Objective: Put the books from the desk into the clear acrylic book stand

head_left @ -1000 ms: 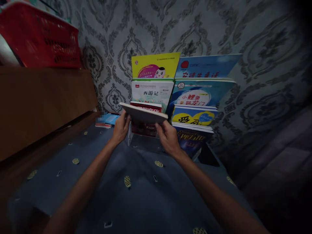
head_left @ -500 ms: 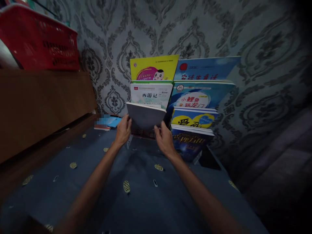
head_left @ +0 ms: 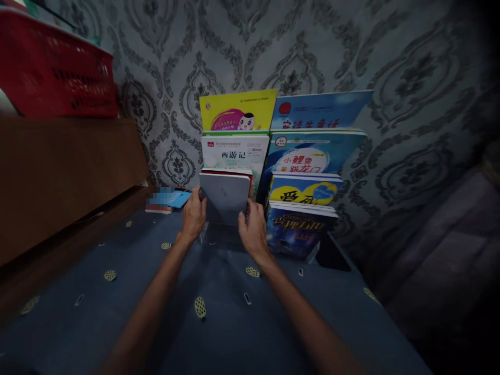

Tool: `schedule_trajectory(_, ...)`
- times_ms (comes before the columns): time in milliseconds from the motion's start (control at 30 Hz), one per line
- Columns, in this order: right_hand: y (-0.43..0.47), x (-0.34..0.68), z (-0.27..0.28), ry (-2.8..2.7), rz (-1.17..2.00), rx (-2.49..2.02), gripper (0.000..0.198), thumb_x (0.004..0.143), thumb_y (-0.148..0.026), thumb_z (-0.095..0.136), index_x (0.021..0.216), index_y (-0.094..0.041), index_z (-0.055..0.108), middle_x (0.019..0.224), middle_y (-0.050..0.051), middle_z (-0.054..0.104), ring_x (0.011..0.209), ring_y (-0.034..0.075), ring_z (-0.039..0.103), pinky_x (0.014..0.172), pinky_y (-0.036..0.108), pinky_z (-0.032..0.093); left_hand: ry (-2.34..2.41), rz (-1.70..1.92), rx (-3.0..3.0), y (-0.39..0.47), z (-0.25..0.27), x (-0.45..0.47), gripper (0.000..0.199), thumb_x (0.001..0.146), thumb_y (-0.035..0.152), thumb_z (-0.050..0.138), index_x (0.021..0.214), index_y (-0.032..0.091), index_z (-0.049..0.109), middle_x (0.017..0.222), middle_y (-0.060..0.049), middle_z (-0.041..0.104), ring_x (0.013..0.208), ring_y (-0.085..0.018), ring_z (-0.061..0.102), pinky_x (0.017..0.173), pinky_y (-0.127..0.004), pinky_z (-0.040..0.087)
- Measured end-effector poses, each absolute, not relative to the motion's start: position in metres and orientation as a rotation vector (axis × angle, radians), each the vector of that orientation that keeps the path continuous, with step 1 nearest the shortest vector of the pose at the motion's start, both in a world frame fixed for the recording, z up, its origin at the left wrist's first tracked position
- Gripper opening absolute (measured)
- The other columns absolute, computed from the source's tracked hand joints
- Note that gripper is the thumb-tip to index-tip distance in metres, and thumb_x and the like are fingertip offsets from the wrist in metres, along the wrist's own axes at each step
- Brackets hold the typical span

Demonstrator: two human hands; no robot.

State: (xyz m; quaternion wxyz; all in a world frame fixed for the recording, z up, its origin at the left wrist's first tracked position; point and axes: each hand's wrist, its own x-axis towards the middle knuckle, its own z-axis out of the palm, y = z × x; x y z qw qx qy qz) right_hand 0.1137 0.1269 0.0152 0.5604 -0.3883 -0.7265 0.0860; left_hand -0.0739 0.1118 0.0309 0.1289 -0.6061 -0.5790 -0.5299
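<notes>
A plain grey book (head_left: pixel 224 200) stands nearly upright in the front of the left column of books. At its left edge is my left hand (head_left: pixel 194 212), fingers curled against the side. My right hand (head_left: pixel 253 226) holds the lower right edge, thumb toward the front cover. Just behind the grey book, thin white and red book edges show. Farther back rise a white book (head_left: pixel 238 155) with Chinese characters and a yellow book (head_left: pixel 238 109). The lower part of the stand under the books is mostly hidden.
To the right stand a dark blue book (head_left: pixel 299 229), a yellow-and-blue book (head_left: pixel 304 191), a teal book (head_left: pixel 312 153) and a blue book (head_left: pixel 324 109). Small books (head_left: pixel 175 199) lie at left on the patterned cloth (head_left: pixel 156 291). A red basket (head_left: pixel 58 67) sits on a wooden cabinet (head_left: pixel 70 177).
The grey book has gone down and become more upright, settling into the front of the left column. Both hands moved with it, and the view shifted slightly.
</notes>
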Motion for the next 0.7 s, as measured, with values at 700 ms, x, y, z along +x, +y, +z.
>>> schedule_trajectory(700, 0.133, 0.108, -0.002, -1.669, 0.158, -0.951, 0.055, 0.090, -0.028, 0.043, 0.142, -0.010, 0.048, 0.129, 0.019, 0.057, 0.125, 0.031, 0.052, 0.111, 0.054, 0.041, -1.805, -1.242, -1.600, 0.115, 0.031, -0.061, 0.036, 0.101, 0.022, 0.037, 0.133, 0.014, 0.052, 0.110, -0.013, 0.061, 0.105, -0.025, 0.062, 0.089, -0.035, 0.051)
